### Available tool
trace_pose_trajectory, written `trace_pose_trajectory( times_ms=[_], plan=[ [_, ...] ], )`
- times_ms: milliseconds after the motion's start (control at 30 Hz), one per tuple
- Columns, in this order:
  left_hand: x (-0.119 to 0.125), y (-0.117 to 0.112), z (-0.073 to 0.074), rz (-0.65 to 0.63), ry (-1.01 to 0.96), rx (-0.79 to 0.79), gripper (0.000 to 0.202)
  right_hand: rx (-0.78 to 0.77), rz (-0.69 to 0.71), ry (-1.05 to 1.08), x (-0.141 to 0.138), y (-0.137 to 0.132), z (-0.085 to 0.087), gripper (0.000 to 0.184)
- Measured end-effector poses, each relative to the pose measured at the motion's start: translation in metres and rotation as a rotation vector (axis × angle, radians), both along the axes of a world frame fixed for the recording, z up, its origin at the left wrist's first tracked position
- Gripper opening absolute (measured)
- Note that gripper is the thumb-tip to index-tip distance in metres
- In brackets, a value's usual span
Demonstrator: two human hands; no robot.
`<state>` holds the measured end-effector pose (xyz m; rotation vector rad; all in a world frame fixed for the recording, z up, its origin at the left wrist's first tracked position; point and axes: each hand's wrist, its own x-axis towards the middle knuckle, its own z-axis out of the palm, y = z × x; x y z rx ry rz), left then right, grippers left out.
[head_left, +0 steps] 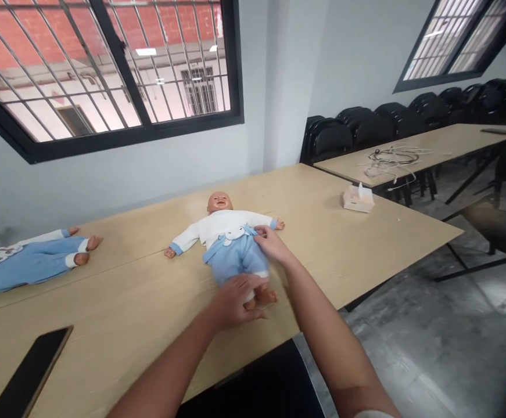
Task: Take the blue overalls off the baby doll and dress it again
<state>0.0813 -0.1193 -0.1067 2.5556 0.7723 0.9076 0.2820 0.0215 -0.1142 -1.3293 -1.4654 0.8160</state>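
A baby doll lies face up on the wooden table, arms spread, in a white long-sleeved top with blue cuffs and light blue overalls. The overalls' bib, with a white animal face, is folded down at the waist. My right hand pinches blue cloth at the waist, on the right side. My left hand lies across the lower trouser leg by the feet, its thumb apart from the fingers. Part of that leg is hidden beneath it.
A second doll in similar clothes lies at the left. A black phone rests at the front left. A tissue box stands on the right. White cables lie on another table, before stacked black chairs.
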Motion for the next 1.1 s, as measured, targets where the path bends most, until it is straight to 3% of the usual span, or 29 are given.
trace_pose_trajectory(
  times_ms=[100,200,300,367,500,600,733,900,1000,1100],
  plan=[
    [-0.011,0.009,-0.004,0.079,-0.145,-0.062,0.041,0.087,-0.024,-0.090,-0.005,-0.001,0.003,0.032],
    [-0.032,0.027,-0.009,0.328,-0.311,-0.050,0.024,0.165,-0.088,-0.133,-0.011,-0.011,0.018,0.029],
    [-0.050,0.049,-0.016,0.534,-0.414,-0.103,0.025,0.311,-0.086,-0.251,-0.025,-0.050,0.039,0.017],
    [-0.058,0.062,-0.022,0.619,-0.443,-0.163,0.032,0.308,0.052,-0.321,-0.040,-0.094,0.047,0.012],
    [-0.062,0.082,-0.034,0.789,-0.466,-0.272,0.038,0.233,0.150,-0.442,-0.067,-0.181,0.029,0.019],
    [-0.063,0.087,-0.039,0.880,-0.443,-0.333,0.033,0.250,0.106,-0.509,-0.070,-0.213,0.005,0.036],
    [-0.065,0.079,-0.039,0.958,-0.404,-0.412,0.024,0.277,0.045,-0.546,-0.060,-0.212,-0.013,0.041],
    [-0.062,0.069,-0.036,1.054,-0.503,-0.498,0.028,0.248,-0.049,-0.435,-0.051,-0.197,-0.014,0.023],
    [-0.057,0.070,-0.036,1.041,-0.657,-0.581,0.028,0.097,-0.076,-0.180,-0.046,-0.192,-0.007,0.020],
    [-0.045,0.069,-0.035,0.916,-0.838,-0.708,0.018,-0.041,-0.117,0.195,-0.040,-0.186,0.004,0.028]
  ],
)
